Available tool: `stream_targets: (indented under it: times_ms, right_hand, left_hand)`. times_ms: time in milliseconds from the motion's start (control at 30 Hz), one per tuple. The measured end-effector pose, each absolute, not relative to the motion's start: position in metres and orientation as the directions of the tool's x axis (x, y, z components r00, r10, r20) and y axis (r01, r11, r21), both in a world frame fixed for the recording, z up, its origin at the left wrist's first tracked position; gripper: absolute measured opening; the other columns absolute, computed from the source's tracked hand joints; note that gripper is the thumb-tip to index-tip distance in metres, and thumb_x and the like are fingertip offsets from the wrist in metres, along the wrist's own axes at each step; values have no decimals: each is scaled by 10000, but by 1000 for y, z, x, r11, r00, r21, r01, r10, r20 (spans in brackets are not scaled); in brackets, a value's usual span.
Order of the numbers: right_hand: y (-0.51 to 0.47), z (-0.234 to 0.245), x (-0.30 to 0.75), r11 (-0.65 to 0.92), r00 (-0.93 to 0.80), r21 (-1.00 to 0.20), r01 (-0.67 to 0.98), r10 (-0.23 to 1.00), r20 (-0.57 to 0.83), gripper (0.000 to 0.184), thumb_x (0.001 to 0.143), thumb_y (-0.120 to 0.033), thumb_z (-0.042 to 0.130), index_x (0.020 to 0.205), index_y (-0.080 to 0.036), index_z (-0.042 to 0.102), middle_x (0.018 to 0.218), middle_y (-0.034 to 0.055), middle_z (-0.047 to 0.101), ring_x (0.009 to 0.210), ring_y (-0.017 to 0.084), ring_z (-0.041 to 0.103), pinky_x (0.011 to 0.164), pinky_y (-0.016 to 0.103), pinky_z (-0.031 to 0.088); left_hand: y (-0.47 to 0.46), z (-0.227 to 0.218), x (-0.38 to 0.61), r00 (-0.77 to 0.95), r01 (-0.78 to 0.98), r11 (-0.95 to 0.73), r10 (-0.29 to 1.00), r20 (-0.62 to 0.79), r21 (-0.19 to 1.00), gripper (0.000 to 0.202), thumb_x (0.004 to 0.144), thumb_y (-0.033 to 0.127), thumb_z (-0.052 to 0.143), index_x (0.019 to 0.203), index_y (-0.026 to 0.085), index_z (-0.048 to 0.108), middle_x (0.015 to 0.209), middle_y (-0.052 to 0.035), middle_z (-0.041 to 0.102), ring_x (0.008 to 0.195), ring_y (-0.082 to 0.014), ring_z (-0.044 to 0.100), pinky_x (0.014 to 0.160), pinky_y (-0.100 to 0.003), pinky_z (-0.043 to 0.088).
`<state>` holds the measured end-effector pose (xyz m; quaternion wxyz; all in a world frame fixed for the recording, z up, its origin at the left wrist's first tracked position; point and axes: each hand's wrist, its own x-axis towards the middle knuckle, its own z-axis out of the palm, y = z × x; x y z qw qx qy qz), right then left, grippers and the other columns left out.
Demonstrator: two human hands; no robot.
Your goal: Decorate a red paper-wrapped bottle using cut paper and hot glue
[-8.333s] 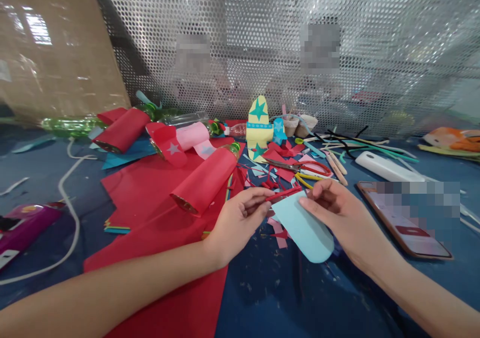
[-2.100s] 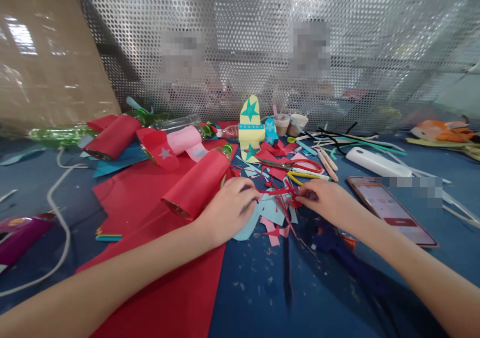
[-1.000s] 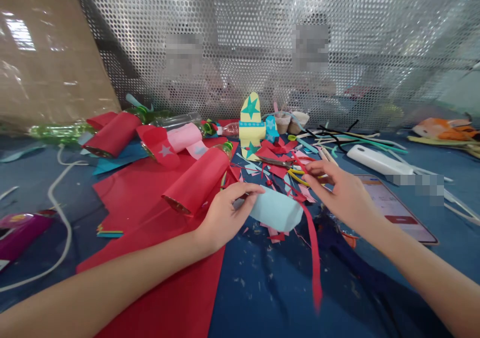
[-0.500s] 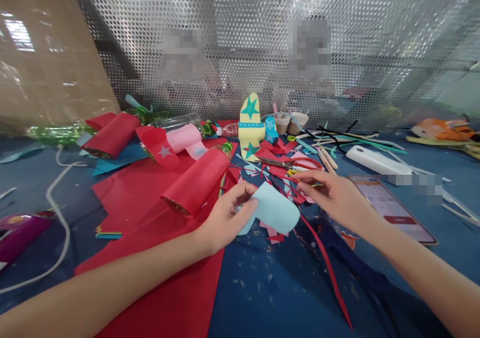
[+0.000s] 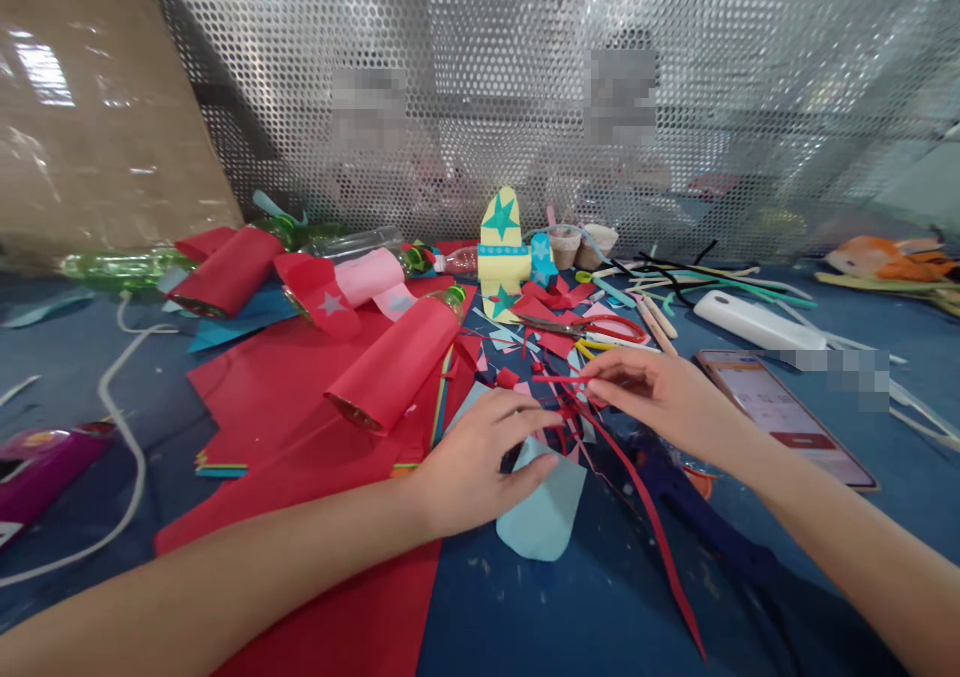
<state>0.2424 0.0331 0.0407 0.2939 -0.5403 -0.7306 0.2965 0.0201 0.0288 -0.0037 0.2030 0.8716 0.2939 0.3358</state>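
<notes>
The left hand (image 5: 480,462) lies palm down with its fingers loosely spread, the fingertips resting on the upper edge of a light blue paper piece (image 5: 541,509) that sits flat on the blue table (image 5: 570,607). It clasps nothing; it only presses the paper down. The right hand (image 5: 660,399) reaches in from the right with the wrist low, thumb and forefinger pinched together on a thin red paper strip (image 5: 637,517). The strip runs from the pinch toward the near edge of the table, narrow and slightly curled, crossing just beside the blue piece.

The blue piece is smooth card with a rounded lower end. Small red and pink scraps litter the table between the two hands. A bottle wrapped in red paper (image 5: 394,365) lies on its side on a large red sheet (image 5: 300,397) just left of the left hand. A phone (image 5: 787,415) lies near the right forearm, and red-handled scissors (image 5: 592,327) lie beyond the right hand. In front of the hands the table shows bare blue surface.
</notes>
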Motion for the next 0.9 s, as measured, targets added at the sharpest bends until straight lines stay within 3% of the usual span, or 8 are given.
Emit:
stream_targets:
  times_ms: [167,267,467,567,667,700,767,900]
  right_hand:
    - [26,44,240,205,-364,-793,574,931,-23,120,823,-312,594,887,-228,651,798,-15,734,745,147,689,717,264,528]
    - [21,50,237,213,-349,-789,577,937,-2,115,824,-311,602,882,-234,665,838,-11,740,771,154,695,727,267,533]
    - [15,58,235,206,-275,-769,606,961,41,186,832,-400,587,907,-243,653,864,20,740,778,184,698,715,293,542]
    - [5,51,249,222,-170,-635,740,975,143,264,848,-499,534,873,-245,603,822,44,724,724,206,685,642,315,533]
    - [-14,35,272,183,-87,-320,930,952,293,370,776,-612,543,690,-252,530,631,56,659,536,242,628,473,361,474]
    - [-22,28,280,176,-90,-259,950,946,312,386,764,-632,541,712,-249,539,651,70,668,552,266,641,471,382,478]
    - [-35,16,292,206,-139,-221,953,949,282,391,774,-628,533,786,-241,586,688,88,692,592,299,672,498,416,512]
    - [-49,0,299,265,-223,-260,928,958,180,330,838,-518,512,939,-223,620,870,99,695,758,287,705,612,405,574]
  left_hand:
    - [33,-3,19,438,280,-415,857,270,865,181,841,308,595,974,188,571,892,-41,677,833,-160,661,787,-298,542]
    - [37,-3,21,354,226,-317,908,225,921,110,822,277,605,888,192,577,811,-15,660,776,-142,657,747,-269,541]
    - [38,1,20,313,105,-298,915,253,949,91,806,256,609,836,179,647,808,-30,683,765,-146,662,728,-259,552]
    - [39,9,17,167,66,-302,943,288,951,118,823,282,604,870,181,641,821,-31,695,789,-153,676,730,-262,564]
    - [42,14,16,51,38,-308,951,306,951,176,836,288,596,965,176,635,921,-47,718,874,-168,688,808,-289,564]
    - [43,14,16,40,38,-302,953,300,953,186,834,283,598,978,172,640,937,-52,723,890,-173,690,828,-297,561]
    - [45,11,17,48,41,-272,962,270,961,186,832,272,598,973,166,656,905,-52,734,880,-179,696,835,-305,563]
    - [46,5,18,67,12,-229,971,227,973,167,828,276,604,943,173,669,852,-37,742,855,-176,706,820,-300,572]
